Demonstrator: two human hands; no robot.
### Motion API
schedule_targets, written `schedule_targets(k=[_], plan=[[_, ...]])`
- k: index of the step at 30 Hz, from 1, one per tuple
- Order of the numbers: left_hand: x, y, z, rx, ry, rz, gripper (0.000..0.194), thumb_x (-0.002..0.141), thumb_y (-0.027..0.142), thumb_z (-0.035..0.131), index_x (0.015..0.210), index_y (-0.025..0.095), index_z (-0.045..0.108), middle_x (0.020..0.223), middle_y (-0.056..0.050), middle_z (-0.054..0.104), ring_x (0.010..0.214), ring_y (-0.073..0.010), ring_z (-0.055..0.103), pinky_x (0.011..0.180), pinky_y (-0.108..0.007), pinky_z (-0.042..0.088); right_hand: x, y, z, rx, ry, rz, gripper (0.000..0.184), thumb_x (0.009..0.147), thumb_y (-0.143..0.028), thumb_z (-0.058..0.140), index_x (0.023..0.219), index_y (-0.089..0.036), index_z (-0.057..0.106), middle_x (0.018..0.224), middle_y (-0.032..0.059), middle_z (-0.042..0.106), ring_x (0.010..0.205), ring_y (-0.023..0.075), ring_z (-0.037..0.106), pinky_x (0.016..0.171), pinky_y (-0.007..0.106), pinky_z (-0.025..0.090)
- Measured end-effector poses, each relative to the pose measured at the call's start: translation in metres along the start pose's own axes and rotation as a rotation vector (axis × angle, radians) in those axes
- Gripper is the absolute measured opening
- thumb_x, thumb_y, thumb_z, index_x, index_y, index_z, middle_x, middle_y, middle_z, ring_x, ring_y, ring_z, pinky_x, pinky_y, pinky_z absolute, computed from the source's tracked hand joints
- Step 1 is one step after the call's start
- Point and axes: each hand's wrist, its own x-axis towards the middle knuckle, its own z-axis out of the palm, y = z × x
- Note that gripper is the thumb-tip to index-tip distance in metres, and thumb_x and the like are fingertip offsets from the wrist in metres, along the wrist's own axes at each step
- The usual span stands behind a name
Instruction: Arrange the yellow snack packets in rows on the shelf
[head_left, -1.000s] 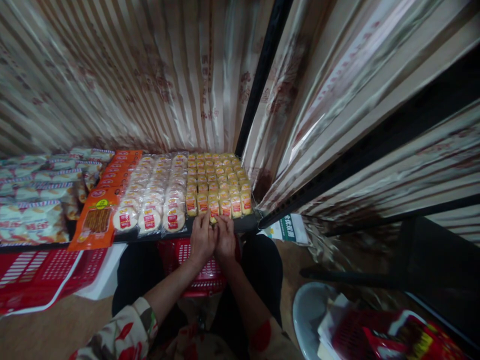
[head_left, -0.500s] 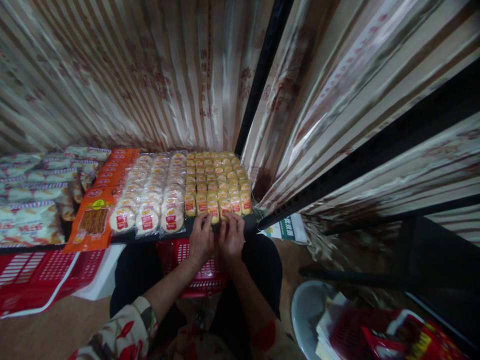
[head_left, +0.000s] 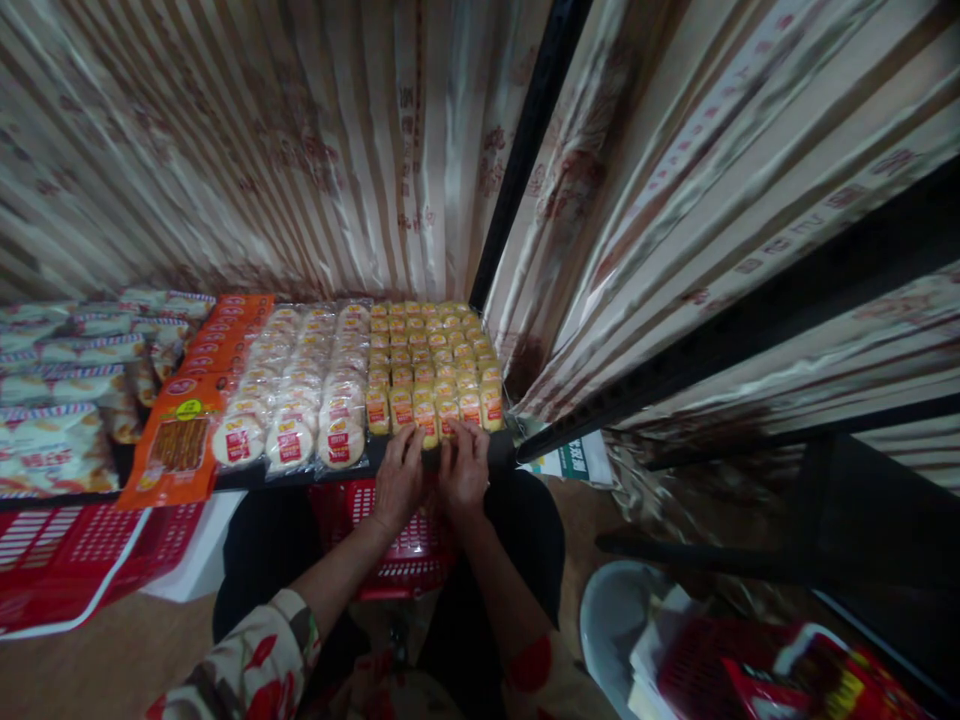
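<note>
Rows of small yellow wrapped cakes (head_left: 435, 362) lie close together at the shelf's right end, with red labels on the front ones. My left hand (head_left: 400, 477) is at their front edge, its bent fingers closed against a front cake (head_left: 425, 418). Beside it my right hand (head_left: 463, 468) has its fingers curled together on the neighbouring wrapped cake (head_left: 448, 405). The fingertips partly cover the lower ends of these packs. Round white wrapped cakes (head_left: 341, 432) with red labels stand in overlapping rows just left of my left hand.
Orange snack packets (head_left: 176, 440) and white-and-blue bags (head_left: 56, 445) fill the left of the black shelf (head_left: 251, 475). Red baskets (head_left: 409, 570) sit below. Black posts (head_left: 529, 150) and a striped curtain (head_left: 337, 150) border the shelf. A grey basin (head_left: 600, 620) is at lower right.
The view has shifted slightly, so the goods at left appear a little further left. Both hands stay at the front of the yellow cakes, with barely any visible movement.
</note>
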Motion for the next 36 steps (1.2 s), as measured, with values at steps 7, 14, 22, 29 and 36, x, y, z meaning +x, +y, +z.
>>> schedule_targets(k=[7, 14, 22, 29, 36], plan=[[0.001, 0.000, 0.003, -0.002, 0.019, -0.018, 0.042, 0.087, 0.010, 0.037, 0.127, 0.017, 0.050, 0.128, -0.013, 0.053, 0.120, -0.0197, 0.049, 0.100, -0.038, 0.044, 0.001, 0.001, 0.002, -0.010, 0.013, -0.017, 0.030, 0.090, -0.023, 0.039, 0.114, -0.016, 0.056, 0.110, 0.0116, 0.049, 0.108, 0.0200, 0.049, 0.093, 0.038, 0.046], [0.002, 0.002, 0.005, -0.026, 0.057, -0.036, 0.041, 0.088, 0.010, 0.035, 0.124, 0.017, 0.053, 0.125, -0.012, 0.054, 0.118, -0.0185, 0.050, 0.099, -0.036, 0.045, 0.000, 0.001, 0.004, -0.019, 0.025, -0.031, 0.031, 0.091, -0.024, 0.038, 0.115, -0.017, 0.056, 0.111, 0.0113, 0.050, 0.109, 0.0202, 0.048, 0.093, 0.038, 0.046], [-0.001, 0.000, -0.003, -0.131, 0.041, -0.004, 0.041, 0.087, 0.014, 0.035, 0.125, 0.017, 0.052, 0.122, -0.012, 0.047, 0.100, -0.0150, 0.055, 0.089, -0.032, 0.050, -0.004, 0.000, -0.001, 0.037, -0.003, -0.004, 0.031, 0.090, -0.023, 0.037, 0.112, -0.016, 0.057, 0.117, 0.0118, 0.051, 0.113, 0.0190, 0.049, 0.095, 0.036, 0.045], [-0.035, 0.004, -0.021, -0.106, 0.025, 0.001, 0.038, 0.084, 0.010, 0.035, 0.115, 0.013, 0.056, 0.111, -0.012, 0.051, 0.107, -0.0192, 0.051, 0.095, -0.037, 0.045, -0.019, -0.004, -0.011, 0.113, 0.076, -0.067, 0.026, 0.089, -0.019, 0.035, 0.097, -0.017, 0.060, 0.113, 0.0118, 0.052, 0.112, 0.0186, 0.049, 0.096, 0.039, 0.043], [-0.078, -0.011, -0.040, -0.010, -0.429, -0.138, 0.030, 0.083, 0.009, 0.039, 0.100, 0.018, 0.061, 0.109, -0.009, 0.056, 0.096, -0.0160, 0.058, 0.083, -0.029, 0.049, -0.069, -0.008, 0.006, 0.104, -0.139, -0.037, 0.023, 0.086, -0.015, 0.035, 0.085, -0.017, 0.058, 0.093, 0.0078, 0.056, 0.093, 0.0164, 0.055, 0.086, 0.032, 0.045]])
